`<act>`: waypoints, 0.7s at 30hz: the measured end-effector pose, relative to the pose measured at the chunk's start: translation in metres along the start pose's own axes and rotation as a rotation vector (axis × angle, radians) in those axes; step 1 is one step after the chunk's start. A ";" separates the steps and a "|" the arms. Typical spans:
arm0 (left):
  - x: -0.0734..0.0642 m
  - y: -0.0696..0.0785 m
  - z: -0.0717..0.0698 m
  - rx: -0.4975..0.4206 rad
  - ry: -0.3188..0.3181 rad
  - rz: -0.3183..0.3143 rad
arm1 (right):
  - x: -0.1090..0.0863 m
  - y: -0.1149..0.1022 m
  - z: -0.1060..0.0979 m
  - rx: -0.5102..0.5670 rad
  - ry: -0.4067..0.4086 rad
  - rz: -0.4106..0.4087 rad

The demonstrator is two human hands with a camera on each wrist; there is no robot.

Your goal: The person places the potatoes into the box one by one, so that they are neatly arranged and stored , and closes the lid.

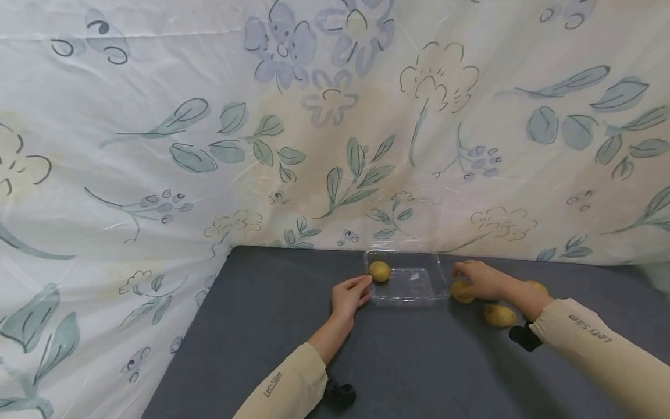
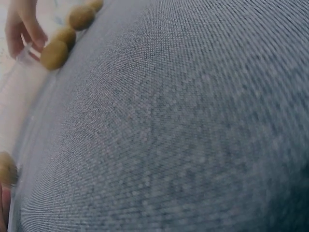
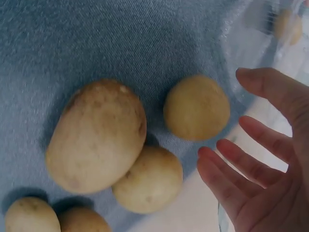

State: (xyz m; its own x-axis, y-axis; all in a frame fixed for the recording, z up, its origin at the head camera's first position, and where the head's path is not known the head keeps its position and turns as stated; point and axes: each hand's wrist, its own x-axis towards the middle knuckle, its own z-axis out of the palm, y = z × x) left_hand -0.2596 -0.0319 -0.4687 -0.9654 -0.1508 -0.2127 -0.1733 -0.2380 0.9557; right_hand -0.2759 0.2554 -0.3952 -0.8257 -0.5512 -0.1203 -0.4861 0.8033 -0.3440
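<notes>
A clear plastic box (image 1: 408, 301) with its lid raised stands near the table's back edge. One potato (image 1: 379, 271) lies in its left part. My left hand (image 1: 349, 298) pinches the box's left rim between thumb and fingers. To the right of the box, my right hand (image 1: 484, 280) hovers with fingers spread by a small round potato (image 1: 460, 292). In the right wrist view a gap shows between the fingertips and that potato (image 3: 197, 107). A larger oval potato (image 3: 96, 135) and another small one (image 3: 148, 180) lie close by.
More potatoes (image 3: 32, 215) show at the bottom of the right wrist view. The dark grey tabletop (image 1: 272, 326) meets a flower-printed curtain (image 1: 314, 145) behind the box. Dark wrist cameras (image 1: 341, 396) sit under both sleeves.
</notes>
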 end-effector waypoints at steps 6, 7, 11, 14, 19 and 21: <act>-0.001 -0.001 0.000 0.008 -0.003 0.008 | 0.007 -0.002 0.009 -0.035 -0.013 0.051; -0.001 -0.001 0.000 0.011 -0.002 0.007 | 0.007 -0.003 0.010 -0.040 -0.012 0.051; -0.001 -0.001 0.000 0.017 0.000 0.007 | 0.007 -0.003 0.013 -0.076 0.002 0.026; -0.001 -0.001 0.000 0.020 0.002 0.013 | 0.007 -0.001 0.017 -0.100 0.013 0.024; 0.000 -0.003 -0.001 0.018 -0.002 0.023 | 0.007 0.001 0.021 -0.120 0.022 0.042; 0.000 -0.003 -0.001 0.014 -0.005 0.024 | 0.006 0.002 0.020 -0.120 0.031 0.024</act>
State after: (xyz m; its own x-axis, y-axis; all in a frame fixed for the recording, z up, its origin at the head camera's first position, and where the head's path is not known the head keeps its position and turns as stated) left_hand -0.2591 -0.0322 -0.4716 -0.9703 -0.1512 -0.1888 -0.1530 -0.2209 0.9632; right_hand -0.2763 0.2492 -0.4149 -0.8449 -0.5259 -0.0979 -0.4956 0.8384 -0.2268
